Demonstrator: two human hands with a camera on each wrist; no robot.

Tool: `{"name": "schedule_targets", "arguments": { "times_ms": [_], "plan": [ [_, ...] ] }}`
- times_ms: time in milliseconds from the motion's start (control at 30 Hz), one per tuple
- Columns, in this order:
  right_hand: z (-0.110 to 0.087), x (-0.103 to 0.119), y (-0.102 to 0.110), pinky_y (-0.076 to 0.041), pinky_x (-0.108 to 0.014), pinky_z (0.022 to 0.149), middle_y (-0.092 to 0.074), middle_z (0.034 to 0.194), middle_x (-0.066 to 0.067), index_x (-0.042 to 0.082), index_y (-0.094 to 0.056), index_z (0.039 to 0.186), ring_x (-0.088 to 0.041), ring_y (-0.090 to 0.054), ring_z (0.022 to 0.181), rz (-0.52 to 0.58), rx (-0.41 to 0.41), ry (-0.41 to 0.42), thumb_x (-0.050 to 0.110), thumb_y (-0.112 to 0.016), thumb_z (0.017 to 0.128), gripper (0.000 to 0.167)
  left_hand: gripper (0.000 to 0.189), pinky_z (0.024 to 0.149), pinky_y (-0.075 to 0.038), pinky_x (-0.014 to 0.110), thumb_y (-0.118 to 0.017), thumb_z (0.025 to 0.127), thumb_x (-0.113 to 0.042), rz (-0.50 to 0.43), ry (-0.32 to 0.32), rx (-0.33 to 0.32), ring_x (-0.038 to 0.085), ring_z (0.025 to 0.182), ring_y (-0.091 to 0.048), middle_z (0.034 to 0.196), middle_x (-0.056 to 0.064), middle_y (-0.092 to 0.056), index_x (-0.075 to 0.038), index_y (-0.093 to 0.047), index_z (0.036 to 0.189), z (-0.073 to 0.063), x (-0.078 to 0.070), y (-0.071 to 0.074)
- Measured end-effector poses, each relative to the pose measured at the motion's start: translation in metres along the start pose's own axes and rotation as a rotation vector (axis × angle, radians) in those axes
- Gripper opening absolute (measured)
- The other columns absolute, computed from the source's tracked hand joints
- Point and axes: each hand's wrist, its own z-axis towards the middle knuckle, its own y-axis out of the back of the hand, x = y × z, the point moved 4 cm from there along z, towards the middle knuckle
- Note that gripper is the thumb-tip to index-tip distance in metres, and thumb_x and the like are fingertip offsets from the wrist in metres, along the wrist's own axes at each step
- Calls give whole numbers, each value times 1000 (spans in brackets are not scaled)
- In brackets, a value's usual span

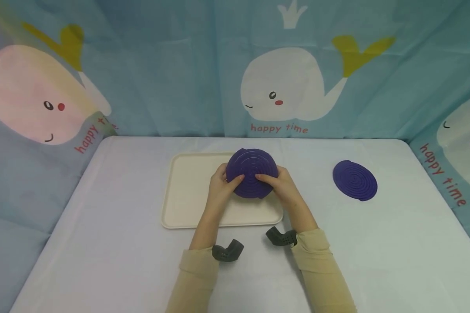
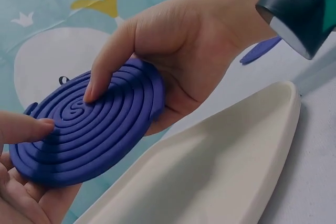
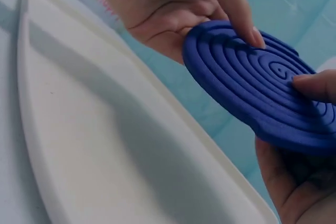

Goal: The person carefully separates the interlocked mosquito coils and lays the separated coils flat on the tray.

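Held up in mid-air, with nothing but hands in contact: a flat, round, dark blue-purple disc of spirally wound cord (image 1: 252, 163), matte, perhaps rubber or foam, hard to tell which. Turned spiral face toward the head camera, with small stepped coil ends on opposite sides of the rim.

Gripped at one edge by the left hand (image 1: 221, 181), thumb laid over the coils, fingers behind and partly hidden; gripped likewise at the opposite edge by the right hand (image 1: 285, 183), thumb tips near the centre and apart from each other.

For a good hold, best to press lightly with both thumbs and spread the support of the fingers behind, since likely to flex or part between coils under a hard push in the middle. Worth matching the force on both sides to avoid a twist, and going gently around the stepped ends, probably the first places to work loose.

Below, partly covered in the head view: a shallow, cream, rectangular tray with rounded corners (image 1: 192, 191). Off to the right, flat on the white tabletop (image 1: 395, 243): a second dark blue-purple spiral disc (image 1: 354, 180), well apart from the tray. At the wrists, beside beige sleeves (image 1: 197, 274): dark, bent, tube-like devices (image 1: 228, 252), best steered wide of the tray's rim.
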Motion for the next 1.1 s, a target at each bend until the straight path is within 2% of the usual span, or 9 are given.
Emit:
{"name": "schedule_targets", "arguments": {
  "times_ms": [133,333,500,567,633,733,800,933,1100],
  "plan": [
    [0,-1,-1,-45,-36,98,-61,117,-23,-10,-54,121,-26,-59,107,-76,-28,10,7,-66,81,46,42,96,-47,38,-68,84,-5,-16,-14,-4,34,113,-57,122,24,-58,5,-52,121,-1,0,0],
    [1,0,-3,-46,-38,96,-62,115,-24,-10,-56,119,-29,-59,106,-105,-83,41,6,-68,80,44,43,97,-46,38,-68,84,-6,-10,-17,13,33,115,-56,124,22,-57,4,-51,122,-1,-2,2],
    [-1,-3,-3,-49,-37,93,-63,112,-22,-8,-59,116,-29,-61,104,-125,-139,14,8,-71,80,42,40,94,-48,39,-66,85,-6,46,24,-2,33,110,-59,121,22,-60,1,-54,123,-2,0,4],
    [-1,-3,-3,-49,-37,93,-64,111,-22,-7,-59,115,-29,-62,104,-131,-160,13,8,-71,80,40,37,86,-52,37,-63,87,-7,48,41,-4,31,103,-62,118,21,-62,-1,-56,123,-2,1,4],
    [-1,-3,-3,-49,-37,93,-64,111,-22,-7,-59,115,-30,-62,104,-133,-171,17,8,-70,80,40,34,75,-54,32,-60,89,-7,33,50,-3,26,94,-65,114,20,-64,-2,-57,123,-2,1,4],
    [-1,-4,-3,-49,-37,93,-64,110,-22,-6,-59,116,-30,-62,104,-139,-183,14,8,-70,81,39,31,60,-50,25,-54,92,-7,-1,55,1,16,78,-63,107,20,-67,0,-57,122,-3,1,5],
    [-1,-4,-3,-50,-37,92,-65,109,-22,-6,-59,115,-30,-63,102,-144,-191,11,8,-70,80,39,30,57,-49,22,-51,93,-6,-32,60,5,11,71,-61,102,20,-67,2,-57,121,-3,1,6],
    [0,-4,-3,-50,-37,91,-65,109,-22,-6,-59,114,-30,-62,101,-152,-193,13,9,-69,80,38,31,56,-49,20,-48,94,-7,-75,69,12,9,67,-60,99,20,-67,4,-56,123,-2,2,7],
    [0,-6,0,-48,-35,94,-63,113,-22,-8,-58,116,-27,-60,104,-94,-176,22,8,-69,80,41,31,61,-52,20,-50,94,-7,-117,70,27,10,72,-64,104,22,-66,4,-56,122,-2,3,5]
  ]
}}
